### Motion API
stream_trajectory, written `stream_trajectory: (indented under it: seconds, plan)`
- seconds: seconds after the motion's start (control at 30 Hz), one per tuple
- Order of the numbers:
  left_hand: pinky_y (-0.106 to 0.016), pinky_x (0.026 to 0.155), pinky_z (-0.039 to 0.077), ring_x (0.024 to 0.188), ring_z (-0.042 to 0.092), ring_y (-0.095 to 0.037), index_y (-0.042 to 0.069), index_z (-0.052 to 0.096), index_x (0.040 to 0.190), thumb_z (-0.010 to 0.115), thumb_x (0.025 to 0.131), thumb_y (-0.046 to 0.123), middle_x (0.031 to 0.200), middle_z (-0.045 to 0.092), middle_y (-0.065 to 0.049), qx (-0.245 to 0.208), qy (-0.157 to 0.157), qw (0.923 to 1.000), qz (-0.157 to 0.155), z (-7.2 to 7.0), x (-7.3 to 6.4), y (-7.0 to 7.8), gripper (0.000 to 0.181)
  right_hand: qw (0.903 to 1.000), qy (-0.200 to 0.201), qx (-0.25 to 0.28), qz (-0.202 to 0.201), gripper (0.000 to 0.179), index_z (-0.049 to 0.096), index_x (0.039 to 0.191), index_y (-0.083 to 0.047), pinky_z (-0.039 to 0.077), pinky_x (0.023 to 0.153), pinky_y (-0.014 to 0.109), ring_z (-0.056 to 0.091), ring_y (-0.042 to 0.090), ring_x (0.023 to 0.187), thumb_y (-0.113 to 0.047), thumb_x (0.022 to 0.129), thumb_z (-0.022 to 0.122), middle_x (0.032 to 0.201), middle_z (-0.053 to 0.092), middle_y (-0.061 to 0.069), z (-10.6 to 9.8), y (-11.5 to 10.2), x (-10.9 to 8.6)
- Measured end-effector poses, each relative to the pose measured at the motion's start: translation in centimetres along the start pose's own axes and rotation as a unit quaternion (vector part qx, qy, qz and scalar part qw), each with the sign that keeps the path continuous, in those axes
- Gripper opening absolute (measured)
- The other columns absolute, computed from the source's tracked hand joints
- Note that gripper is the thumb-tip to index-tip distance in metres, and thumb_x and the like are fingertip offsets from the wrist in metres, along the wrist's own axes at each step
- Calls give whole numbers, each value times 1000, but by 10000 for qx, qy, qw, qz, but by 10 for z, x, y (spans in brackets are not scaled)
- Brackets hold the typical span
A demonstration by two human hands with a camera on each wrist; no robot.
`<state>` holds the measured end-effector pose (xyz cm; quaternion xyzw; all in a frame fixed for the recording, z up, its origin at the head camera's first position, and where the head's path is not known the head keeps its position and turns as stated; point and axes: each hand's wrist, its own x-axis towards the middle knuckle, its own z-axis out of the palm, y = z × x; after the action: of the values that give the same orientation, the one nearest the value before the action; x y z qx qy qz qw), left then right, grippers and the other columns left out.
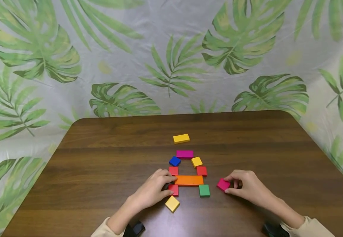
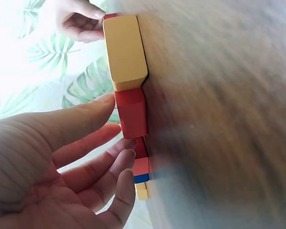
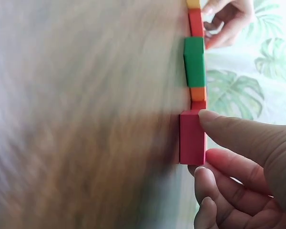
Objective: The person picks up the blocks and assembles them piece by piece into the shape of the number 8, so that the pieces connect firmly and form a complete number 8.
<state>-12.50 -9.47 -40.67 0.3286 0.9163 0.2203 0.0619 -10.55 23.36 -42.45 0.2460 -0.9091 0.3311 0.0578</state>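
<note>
On the table, colored blocks form an outline. My left hand point(image 1: 153, 186) is at its left side, thumb and finger at the lower-left red block point(image 2: 132, 114), which lies against the left end of the orange block point(image 1: 189, 180). Just in front of that red block is a pale yellow block point(image 1: 172, 204). To the right, apart from the outline, my right hand point(image 1: 248, 186) pinches a pinkish-red block point(image 3: 192, 138) between thumb and fingers. The green block point(image 1: 204, 191) lies between this hand and the outline's lower right end.
Higher in the outline are two red blocks, one at left point(image 1: 173, 171) and one at right point(image 1: 202, 171), a blue block point(image 1: 175, 161), a small yellow block point(image 1: 196, 162) and a magenta block point(image 1: 184, 154). A long yellow block point(image 1: 181, 139) lies beyond. Leaf-patterned cloth point(image 1: 171, 65) hangs behind the table point(image 1: 106, 158).
</note>
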Motion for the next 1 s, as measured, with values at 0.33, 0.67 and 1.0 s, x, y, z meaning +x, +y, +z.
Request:
stream_trajectory:
  seconds: [0.33, 0.67, 1.0]
  plan:
    - [-23, 80, 46, 92, 49, -11, 7, 66, 117, 69, 84, 19, 106, 64, -2, -14, 25, 10000, -69, 0, -1, -2, 35, 9986, -25, 19, -525, 22, 70, 85, -15, 37, 50, 11, 42, -7, 62, -13, 67, 82, 70, 55, -12, 9, -13, -11]
    - [-23, 80, 46, 92, 49, -11, 8, 66, 118, 69, 84, 21, 105, 64, -1, -3, -37, 9999, -126, 0, 0, -2, 36, 9936, -36, -44, -1132, 25, 68, 86, -17, 32, 56, 2, 42, -7, 66, -14, 65, 83, 72, 54, -13, 21, -28, -17]
    - [-21, 78, 45, 90, 47, -10, 9, 66, 118, 70, 84, 22, 105, 63, -1, 1, -71, 9999, -106, -1, 2, -1, 37, 9897, -58, -295, -1397, 24, 67, 84, -18, 31, 58, 0, 41, -8, 65, -18, 66, 83, 73, 56, -14, 31, -44, -10]
